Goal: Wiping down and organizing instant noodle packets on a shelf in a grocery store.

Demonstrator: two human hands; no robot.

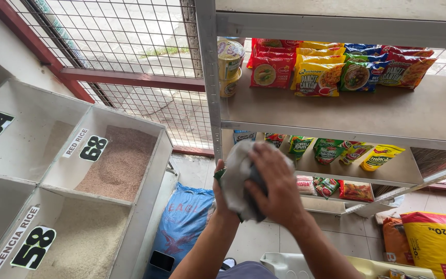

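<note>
Your right hand (277, 188) and left hand (222, 194) both clenched a grey rag (236, 178), perhaps wrapping something; a loose hold could drop it.

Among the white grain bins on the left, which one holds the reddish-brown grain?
The upper right bin, nearest the wire mesh. Its grain is reddish-brown; the bin below holds pale, whitish grain.

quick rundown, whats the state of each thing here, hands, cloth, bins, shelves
left hand: under the cloth, gripping it
right hand: pressed over the cloth
grey cloth: bunched between both hands
brown grain bin: part full
white rice bin: part full
top shelf: packets at back, front bare
blue sack: slumped on floor
</note>
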